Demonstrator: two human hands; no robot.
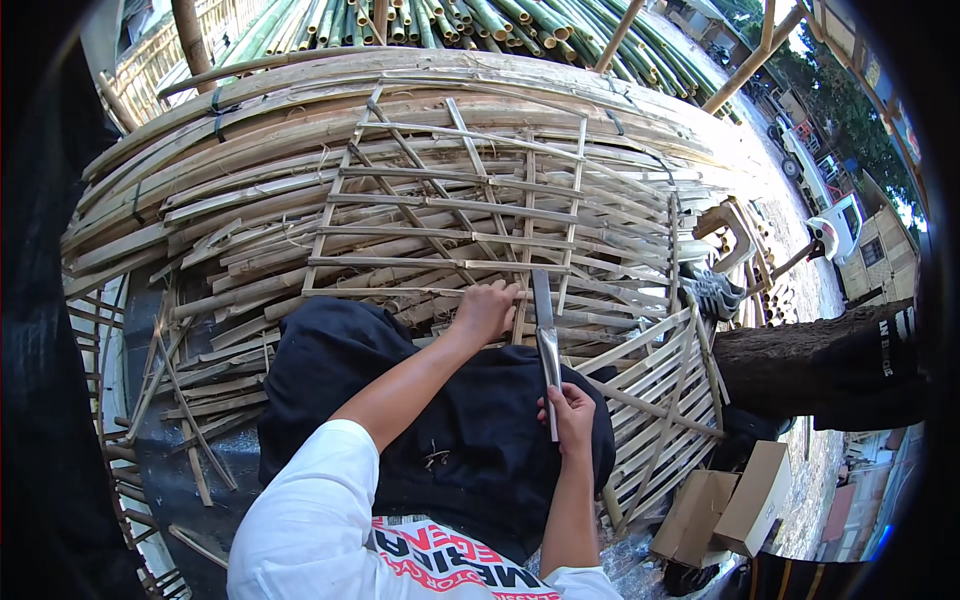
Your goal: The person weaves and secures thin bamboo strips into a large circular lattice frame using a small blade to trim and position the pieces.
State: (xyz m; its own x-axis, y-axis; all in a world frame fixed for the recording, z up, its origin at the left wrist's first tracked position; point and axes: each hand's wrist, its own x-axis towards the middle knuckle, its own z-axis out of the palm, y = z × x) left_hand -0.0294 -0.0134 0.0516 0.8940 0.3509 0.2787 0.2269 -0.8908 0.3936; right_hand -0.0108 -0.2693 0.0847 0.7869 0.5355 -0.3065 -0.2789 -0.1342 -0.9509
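Note:
A bamboo lattice (455, 201) of thin crossed strips leans in front of me, its lower edge at my knees. My left hand (485, 313) is closed at that lower edge, around a strip near a crossing; its fingertips are partly hidden. In my right hand (570, 416) is a long, flat grey metal tool (545, 330), gripped by its narrower, shiny lower part. It stands nearly upright, its wide dark end beside the lattice's lower strips, just right of my left hand. Dark cloth (400, 400) covers my lap beneath both hands.
Split bamboo lengths (260, 150) lie piled behind the lattice, with green poles (480, 25) beyond. Another slatted panel (665, 410) is at the right, near an open cardboard box (710, 505). A person's shoe (715, 295) rests at the pile's right end. Loose strips (190, 410) lie left.

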